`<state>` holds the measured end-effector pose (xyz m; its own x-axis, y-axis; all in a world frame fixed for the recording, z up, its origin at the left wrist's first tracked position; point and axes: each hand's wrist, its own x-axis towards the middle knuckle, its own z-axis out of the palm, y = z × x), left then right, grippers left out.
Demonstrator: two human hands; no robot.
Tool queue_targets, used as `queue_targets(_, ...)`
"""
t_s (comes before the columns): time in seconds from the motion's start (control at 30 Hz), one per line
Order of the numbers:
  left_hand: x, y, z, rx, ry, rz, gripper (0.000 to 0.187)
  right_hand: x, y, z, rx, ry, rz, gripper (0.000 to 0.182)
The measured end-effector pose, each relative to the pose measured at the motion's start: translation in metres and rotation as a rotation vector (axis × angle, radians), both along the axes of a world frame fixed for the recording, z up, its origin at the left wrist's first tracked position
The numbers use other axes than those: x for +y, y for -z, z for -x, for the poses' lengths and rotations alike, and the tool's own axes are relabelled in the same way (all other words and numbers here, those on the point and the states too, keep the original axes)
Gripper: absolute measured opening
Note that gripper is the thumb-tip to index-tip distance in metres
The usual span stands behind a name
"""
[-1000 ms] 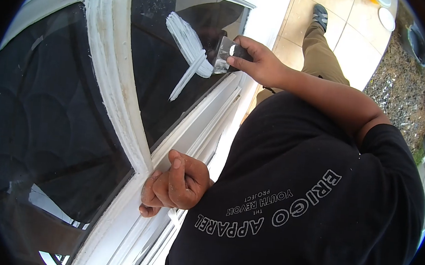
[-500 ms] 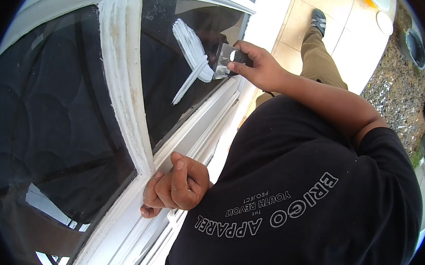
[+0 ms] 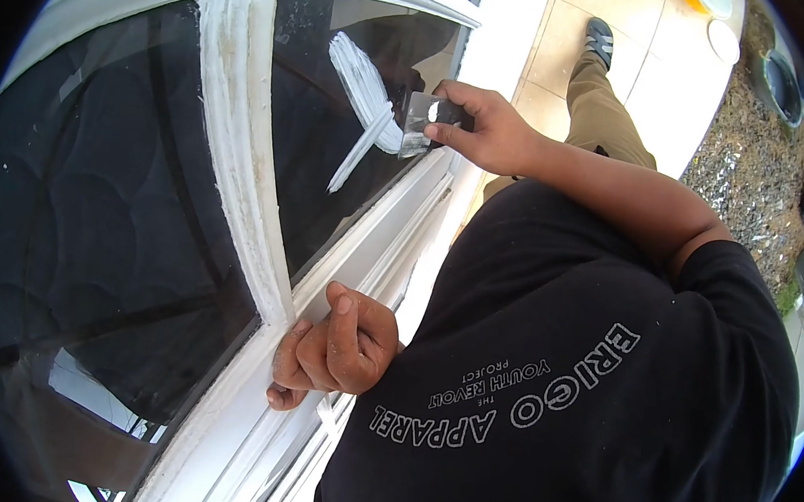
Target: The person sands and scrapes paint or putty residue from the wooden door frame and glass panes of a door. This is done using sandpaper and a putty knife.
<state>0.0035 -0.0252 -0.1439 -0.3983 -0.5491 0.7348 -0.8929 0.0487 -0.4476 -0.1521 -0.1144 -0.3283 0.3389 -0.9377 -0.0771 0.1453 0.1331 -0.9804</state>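
My right hand [image 3: 490, 127] grips a putty knife [image 3: 417, 124] with a wide flat metal blade, thumb on one side and fingers behind. White paste shows on the blade, which is by the right edge of the dark glass pane [image 3: 314, 105]. Left of the blade, a thick smear of white paste [image 3: 362, 85] crosses the glass, with a thinner streak slanting down from it. My left hand [image 3: 344, 345] is closed, its fingers curled, over the white window frame [image 3: 262, 381]; whatever it may hold is hidden.
A white-coated frame bar [image 3: 234, 118] divides the panes, and a larger dark pane [image 3: 98, 202] lies to the left. Floor tiles [image 3: 586, 21], a round white lid [image 3: 722, 42], a dark bucket [image 3: 782, 88] and gravelly ground [image 3: 735, 153] are at the upper right.
The putty knife and my right hand have shifted slightly left, and the blade's face is turned a little differently. My left hand stays curled in place. The paste looks the same.
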Motion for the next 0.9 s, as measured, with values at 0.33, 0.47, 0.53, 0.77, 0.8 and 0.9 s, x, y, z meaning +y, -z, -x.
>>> queue_targets(0.33, 0.0, -0.002, 0.0, 0.008, 0.008, 0.018, 0.023, 0.002, 0.003, -0.004, -0.038, -0.014, -0.055, 0.017)
queue_targets(0.47, 0.003, 0.0, -0.005, 0.022, 0.021, 0.009, 0.021, 0.002, -0.007, 0.003, 0.061, -0.01, -0.026, 0.027)
queue_targets(0.53, 0.004, 0.0, -0.007, 0.01, 0.036, 0.022, 0.02, 0.003, 0.005, -0.003, 0.048, -0.02, -0.073, 0.028)
queue_targets(0.77, 0.005, 0.002, -0.011, 0.041, 0.082, 0.04, 0.017, -0.003, 0.001, 0.001, 0.145, -0.11, -0.102, 0.02)
queue_targets(0.8, 0.005, 0.002, -0.011, 0.041, 0.085, 0.034, 0.016, -0.003, -0.002, 0.002, 0.151, -0.11, -0.093, 0.02)
queue_targets(0.9, 0.004, 0.001, -0.006, 0.043, 0.077, 0.006, 0.016, -0.004, -0.005, 0.004, 0.213, -0.079, 0.052, 0.021)
